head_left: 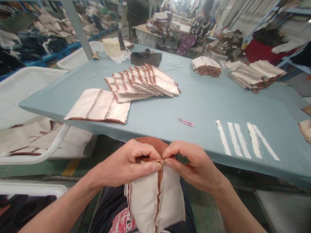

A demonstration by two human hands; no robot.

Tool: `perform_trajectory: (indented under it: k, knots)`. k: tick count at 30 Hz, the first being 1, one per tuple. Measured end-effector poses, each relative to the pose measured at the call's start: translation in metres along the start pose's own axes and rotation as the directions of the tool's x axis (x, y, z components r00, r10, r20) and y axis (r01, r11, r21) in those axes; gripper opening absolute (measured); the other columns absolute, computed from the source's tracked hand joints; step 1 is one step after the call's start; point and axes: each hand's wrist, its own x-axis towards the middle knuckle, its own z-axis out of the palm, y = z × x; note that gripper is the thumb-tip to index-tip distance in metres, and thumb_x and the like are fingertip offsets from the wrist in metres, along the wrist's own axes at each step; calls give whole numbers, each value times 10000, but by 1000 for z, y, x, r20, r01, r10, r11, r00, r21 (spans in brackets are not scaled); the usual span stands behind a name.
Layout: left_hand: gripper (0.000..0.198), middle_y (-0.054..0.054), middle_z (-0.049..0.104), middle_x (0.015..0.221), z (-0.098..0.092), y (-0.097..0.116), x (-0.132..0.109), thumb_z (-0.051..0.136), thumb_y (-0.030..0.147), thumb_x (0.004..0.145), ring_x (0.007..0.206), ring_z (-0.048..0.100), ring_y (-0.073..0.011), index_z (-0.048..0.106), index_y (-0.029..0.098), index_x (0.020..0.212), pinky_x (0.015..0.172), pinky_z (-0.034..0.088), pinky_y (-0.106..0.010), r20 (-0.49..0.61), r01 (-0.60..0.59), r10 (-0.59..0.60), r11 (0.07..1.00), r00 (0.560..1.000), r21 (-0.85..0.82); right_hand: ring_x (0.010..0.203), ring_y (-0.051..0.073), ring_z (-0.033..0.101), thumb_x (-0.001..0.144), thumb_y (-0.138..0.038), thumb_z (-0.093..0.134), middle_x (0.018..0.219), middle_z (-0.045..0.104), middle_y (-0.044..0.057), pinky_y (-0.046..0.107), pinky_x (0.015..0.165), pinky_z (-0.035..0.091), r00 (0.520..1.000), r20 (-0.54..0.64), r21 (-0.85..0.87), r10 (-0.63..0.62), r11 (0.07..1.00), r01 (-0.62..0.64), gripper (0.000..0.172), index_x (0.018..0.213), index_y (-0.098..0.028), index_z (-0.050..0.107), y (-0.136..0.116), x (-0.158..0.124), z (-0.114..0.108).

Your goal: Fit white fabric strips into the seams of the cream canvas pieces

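Note:
Over my lap hangs a sewn cream fabric piece (145,194) with brown seams and a brown inner side. My left hand (136,161) pinches its upper edge beside the middle seam, thumb in front. Close against it, my right hand (187,161) pinches the same edge just right of that seam. The fingertips of both hands almost meet, and what lies between them is partly hidden. On the table beyond lie pink thread snips (186,122). To their left sits a flat cream panel with brown seams (97,105), touching a fanned stack of similar panels (145,81).
Several cream fabric strips (235,139) lie on the blue-green table (170,113) at right. Fabric bundles (257,76) stand at the far right, a dark grey cloth (145,59) at the back. White bins (46,157) flank the left edge. A person (200,29) is in the background.

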Motion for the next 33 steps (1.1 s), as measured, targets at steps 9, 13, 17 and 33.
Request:
perform_trajectory:
  k: [9,13,17,33]
  knots:
    - [234,54,529,641,13,1,0,557,184,957,583,432,-66,614,132,736,550,332,-180,-54,11,-2,985,999,173,602,132,590,983,-158,550,691,668,-3,254,595,417,999,-5,-287,-51,957,48,181,815,-214,586,-3,0,3]
    - [173,72,459,605,21,-10,2,520,122,818,549,377,-66,481,174,657,522,292,-194,-184,77,-42,980,982,183,519,106,504,948,-153,508,638,600,-35,240,540,360,992,-52,-189,112,975,-120,191,774,-221,545,-1,5,12]
    - [183,76,400,609,13,-14,5,501,113,786,554,337,-73,419,188,641,526,255,-214,-155,81,-36,952,987,296,552,116,517,964,-162,524,664,617,-27,244,560,358,982,13,-166,187,969,-182,194,781,-223,543,2,10,15]
    - [353,47,432,650,-3,-5,8,590,369,980,600,357,-92,562,142,711,540,293,-214,50,225,-222,972,974,-65,625,97,477,908,-371,726,711,590,-57,234,598,337,941,186,125,284,943,-309,263,771,-196,583,13,13,5]
